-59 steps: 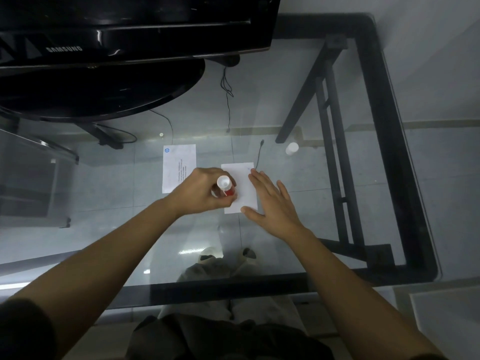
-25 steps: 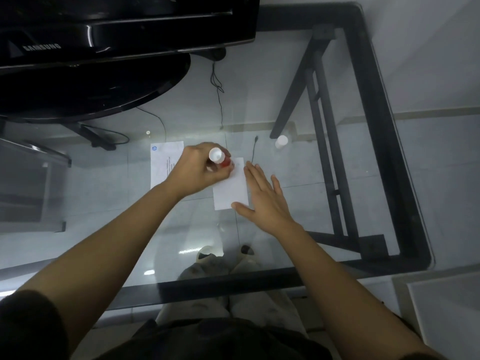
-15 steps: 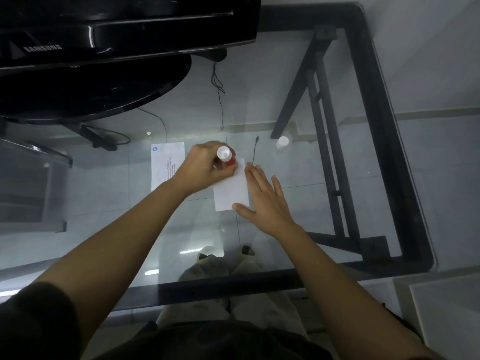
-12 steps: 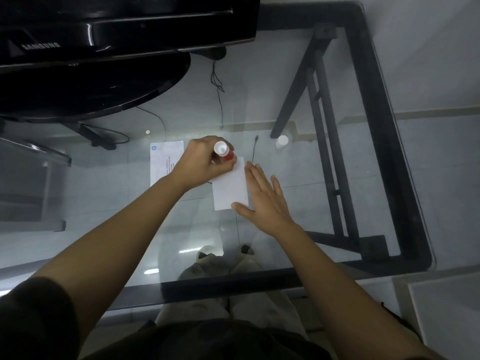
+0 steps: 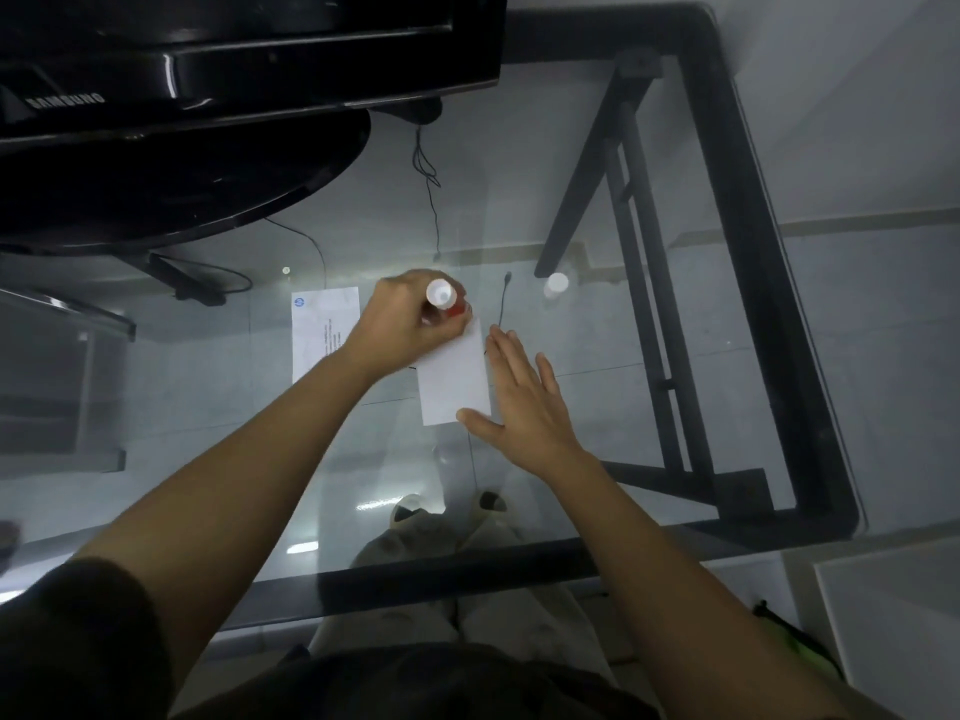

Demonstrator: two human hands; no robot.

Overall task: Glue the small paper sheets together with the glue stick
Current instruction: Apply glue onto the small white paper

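Observation:
A small blank white paper sheet (image 5: 453,379) lies on the glass table. My left hand (image 5: 402,324) is closed around a red glue stick (image 5: 445,299) with a white end, held upright at the sheet's far left corner. My right hand (image 5: 522,394) lies flat with fingers spread along the sheet's right edge, thumb on its near right corner. A second white sheet with printed text and a blue logo (image 5: 318,330) lies to the left, partly hidden by my left wrist.
A white cap (image 5: 556,284) stands on the glass to the right of the sheets. A black monitor (image 5: 208,59) and its round base fill the far left. A thin cable end (image 5: 505,298) lies behind the blank sheet. The table's black frame (image 5: 753,252) runs along the right.
My left hand has carried the glue stick from the middle of the blank sheet up to its far left corner. My right hand stays flat on the sheet's right edge.

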